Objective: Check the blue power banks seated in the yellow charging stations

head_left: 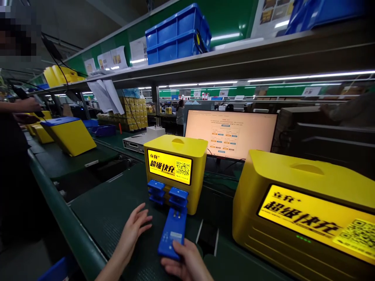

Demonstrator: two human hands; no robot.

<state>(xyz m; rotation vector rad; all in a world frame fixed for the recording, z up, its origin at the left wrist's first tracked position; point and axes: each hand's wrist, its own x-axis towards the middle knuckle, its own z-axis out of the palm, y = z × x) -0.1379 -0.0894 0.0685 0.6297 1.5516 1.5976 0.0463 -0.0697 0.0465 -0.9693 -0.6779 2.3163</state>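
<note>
A: What can't be made out here?

B: The right hand (187, 263) is cut off by the bottom edge, and its palm hides the near end of the blue power bank (173, 234).

A: And at the lower right?

B: The big yellow station (304, 210) runs off the right edge; its QR code is cropped.

A: The monitor (231, 134)?

B: Its text is too small to read, and the middle yellow station (175, 168) covers its lower left corner.

A: Upper left?

B: A person's face there is blurred out.
</note>
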